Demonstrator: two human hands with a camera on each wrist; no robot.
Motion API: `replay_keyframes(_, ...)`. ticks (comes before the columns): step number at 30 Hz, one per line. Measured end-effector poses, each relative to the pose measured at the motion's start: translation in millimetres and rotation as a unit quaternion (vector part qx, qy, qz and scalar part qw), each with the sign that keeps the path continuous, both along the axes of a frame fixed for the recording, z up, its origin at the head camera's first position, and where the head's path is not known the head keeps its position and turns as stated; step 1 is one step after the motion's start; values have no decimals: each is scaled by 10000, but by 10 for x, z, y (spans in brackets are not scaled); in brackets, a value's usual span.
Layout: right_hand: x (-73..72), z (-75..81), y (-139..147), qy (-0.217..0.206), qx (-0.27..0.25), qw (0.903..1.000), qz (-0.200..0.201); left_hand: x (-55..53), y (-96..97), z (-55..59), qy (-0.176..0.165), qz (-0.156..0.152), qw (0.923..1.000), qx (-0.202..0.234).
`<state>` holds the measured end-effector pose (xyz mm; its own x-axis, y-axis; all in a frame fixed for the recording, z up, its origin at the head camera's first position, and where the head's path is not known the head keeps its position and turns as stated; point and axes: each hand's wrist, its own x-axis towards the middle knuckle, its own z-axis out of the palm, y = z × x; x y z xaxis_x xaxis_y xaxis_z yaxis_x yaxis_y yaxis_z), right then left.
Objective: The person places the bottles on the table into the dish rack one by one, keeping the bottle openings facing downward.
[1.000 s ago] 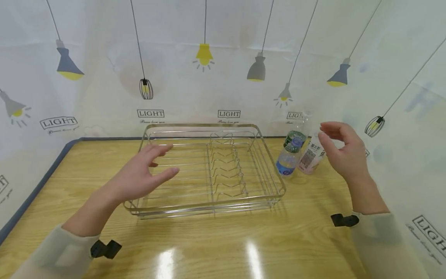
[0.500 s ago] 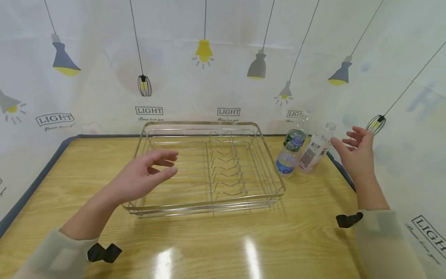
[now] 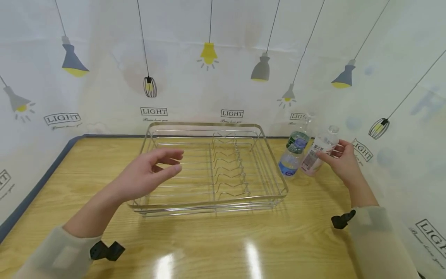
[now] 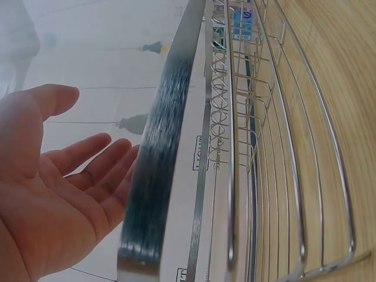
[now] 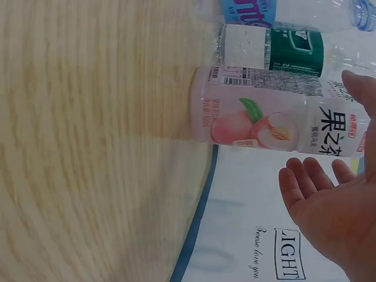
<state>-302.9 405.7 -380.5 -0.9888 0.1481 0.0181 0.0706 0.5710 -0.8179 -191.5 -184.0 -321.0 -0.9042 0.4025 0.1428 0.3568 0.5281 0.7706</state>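
A pink-labelled peach drink bottle (image 5: 252,111) stands upright at the back right. My right hand (image 3: 343,162) is beside it, thumb in front and fingers on its right side. In the right wrist view a gap shows between these fingers and the bottle; whether the thumb touches it I cannot tell. Left of it stand a bottle with a green label (image 5: 296,51) and a smaller bottle with a blue label (image 3: 288,162). My left hand (image 3: 146,174) hovers over the left part of a wire dish rack (image 3: 209,206), fingers loosely bent, holding nothing.
The wooden table (image 3: 195,244) carries the rack and bottles. A white cloth backdrop (image 3: 181,77) with printed lamps rises behind and along both sides. The rack's raised metal rim (image 4: 155,158) passes close by my left hand.
My right hand first drew right, away from the pink-labelled bottle, then came back in and lower around its side. My left hand stays over the rack with slight movement. The bottles have not moved.
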Motion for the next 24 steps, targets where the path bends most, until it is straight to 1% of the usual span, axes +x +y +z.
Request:
replay_keyframes(3, -15, -33, 8, -51, 25, 10000, 11, 7, -7, 22, -23, 27, 10000, 27)
replay_keyframes(10, 27, -111, 50, -151, 42, 9998, 97, 17, -33, 24, -66, 17, 10000, 51)
replay_keyframes(13, 34, -147, 67, -141, 69, 9999, 55, 9, -30, 19, -101, 43, 9999, 52)
replay_keyframes(20, 16, -177, 64, -88, 113, 9999, 46, -2, -22, 19, -95, 69, 9999, 50)
replay_keyframes(24, 9, -205, 56, -55, 107, 9999, 100, -9, -18, 18, -37, 60, 10000, 34)
